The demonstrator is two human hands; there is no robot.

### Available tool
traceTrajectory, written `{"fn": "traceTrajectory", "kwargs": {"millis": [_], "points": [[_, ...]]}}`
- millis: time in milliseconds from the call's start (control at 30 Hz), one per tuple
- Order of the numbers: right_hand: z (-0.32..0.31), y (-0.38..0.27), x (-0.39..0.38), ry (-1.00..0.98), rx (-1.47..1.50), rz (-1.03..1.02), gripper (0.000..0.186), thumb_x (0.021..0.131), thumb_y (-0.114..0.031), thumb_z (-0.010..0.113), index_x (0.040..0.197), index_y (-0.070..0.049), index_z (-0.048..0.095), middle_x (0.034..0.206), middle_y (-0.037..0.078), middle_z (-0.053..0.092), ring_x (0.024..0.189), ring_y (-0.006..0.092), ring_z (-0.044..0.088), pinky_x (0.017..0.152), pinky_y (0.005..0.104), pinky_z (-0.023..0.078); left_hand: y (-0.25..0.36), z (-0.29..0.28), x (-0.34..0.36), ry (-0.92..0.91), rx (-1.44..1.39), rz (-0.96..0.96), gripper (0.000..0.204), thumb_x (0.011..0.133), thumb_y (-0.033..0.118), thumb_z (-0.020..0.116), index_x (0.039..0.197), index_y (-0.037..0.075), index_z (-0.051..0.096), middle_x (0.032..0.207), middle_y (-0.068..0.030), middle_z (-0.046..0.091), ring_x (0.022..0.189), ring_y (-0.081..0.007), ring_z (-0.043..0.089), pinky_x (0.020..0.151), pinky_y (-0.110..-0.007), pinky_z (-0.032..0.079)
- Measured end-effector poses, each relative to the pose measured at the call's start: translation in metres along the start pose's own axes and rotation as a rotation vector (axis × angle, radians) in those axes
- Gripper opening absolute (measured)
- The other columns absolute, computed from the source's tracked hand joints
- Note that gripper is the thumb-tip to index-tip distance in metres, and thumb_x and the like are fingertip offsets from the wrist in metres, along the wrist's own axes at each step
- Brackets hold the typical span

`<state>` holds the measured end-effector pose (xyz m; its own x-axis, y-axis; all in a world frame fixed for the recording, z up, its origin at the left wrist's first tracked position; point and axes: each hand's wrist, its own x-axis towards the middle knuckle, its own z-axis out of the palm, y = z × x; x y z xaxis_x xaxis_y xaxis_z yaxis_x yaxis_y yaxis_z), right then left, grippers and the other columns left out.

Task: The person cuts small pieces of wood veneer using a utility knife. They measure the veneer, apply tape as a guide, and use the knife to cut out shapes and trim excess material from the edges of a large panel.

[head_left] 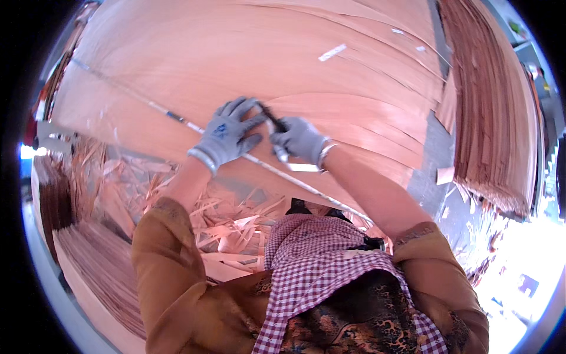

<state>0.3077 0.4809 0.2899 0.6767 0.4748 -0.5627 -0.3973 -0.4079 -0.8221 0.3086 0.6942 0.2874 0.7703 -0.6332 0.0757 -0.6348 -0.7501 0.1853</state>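
My left hand [227, 133], in a grey glove with a blue print, lies with fingers spread on a thin pinkish wood veneer sheet [177, 53]. Just right of it, my right hand [299, 140], gloved the same way, is closed around a dark tool [272, 118] whose end points toward my left fingertips. Motion blur hides the tool's exact kind. A white strip [303, 167] shows beneath the right hand; I cannot tell whether it is held. Under my left wrist a long thin rod [277, 171] runs slantwise across the near side of the sheet.
Veneer stacks stand at the right [486, 100] and lower left [97, 265]. Torn veneer scraps [236, 227] lie heaped between the sheet and my body. A white tape piece [332, 52] sits on the far part of the sheet, whose right edge is split and ragged.
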Motion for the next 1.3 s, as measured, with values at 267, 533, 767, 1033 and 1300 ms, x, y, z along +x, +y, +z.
{"fn": "traceTrajectory", "kwargs": {"millis": [267,533,767,1033,1300], "points": [[-0.022,-0.003,-0.055,-0.097,0.075,-0.218,0.021,0.088,-0.017,0.056,0.103,-0.002,0.057,0.077,0.008,0.063,0.068,0.0142,0.061,0.057,0.0256,0.048,0.006,-0.003,0.004,-0.003,0.01,-0.013,0.043,0.082,0.027,0.064,0.123,0.021,0.058,0.135,-0.0114,0.044,0.126,-0.0339,0.041,0.101,-0.046,0.036],[-0.162,0.04,-0.07,0.511,0.164,-0.015,0.013,0.083,-0.011,0.062,0.09,-0.002,0.057,0.073,0.006,0.061,0.058,0.012,0.056,0.051,0.0251,0.044,0.076,0.012,0.096,0.292,-0.12,0.081,0.034,0.088,0.018,0.054,0.12,0.007,0.058,0.127,-0.0113,0.054,0.123,-0.0288,0.046,0.102,-0.042,0.036],[-0.164,0.051,-0.059,0.57,0.043,0.026,0.021,0.083,-0.018,0.066,0.087,0.001,0.058,0.069,0.008,0.062,0.057,0.0138,0.056,0.052,0.0262,0.045,0.113,0.057,0.161,0.294,-0.114,0.175,0.037,0.09,0.023,0.053,0.125,0.012,0.055,0.131,-0.011,0.052,0.125,-0.0284,0.044,0.105,-0.042,0.033],[-0.163,0.064,-0.094,0.393,0.339,-0.089,0.012,0.085,-0.01,0.061,0.086,0.001,0.06,0.068,0.007,0.062,0.052,0.0113,0.057,0.045,0.0258,0.043,0.12,0.052,0.175,0.146,-0.011,0.192,0.038,0.089,0.03,0.052,0.126,0.022,0.056,0.133,-0.0065,0.049,0.126,-0.028,0.043,0.104,-0.041,0.034],[-0.098,0.031,-0.212,0.036,0.463,0.133,0.025,0.089,-0.023,0.061,0.096,0.001,0.06,0.072,0.007,0.063,0.052,0.0065,0.055,0.047,0.02,0.043,0.11,0.057,0.164,0.094,0.048,0.205,0.047,0.092,0.034,0.049,0.136,0.021,0.046,0.141,-0.0087,0.043,0.127,-0.0309,0.041,0.106,-0.043,0.031]]}}
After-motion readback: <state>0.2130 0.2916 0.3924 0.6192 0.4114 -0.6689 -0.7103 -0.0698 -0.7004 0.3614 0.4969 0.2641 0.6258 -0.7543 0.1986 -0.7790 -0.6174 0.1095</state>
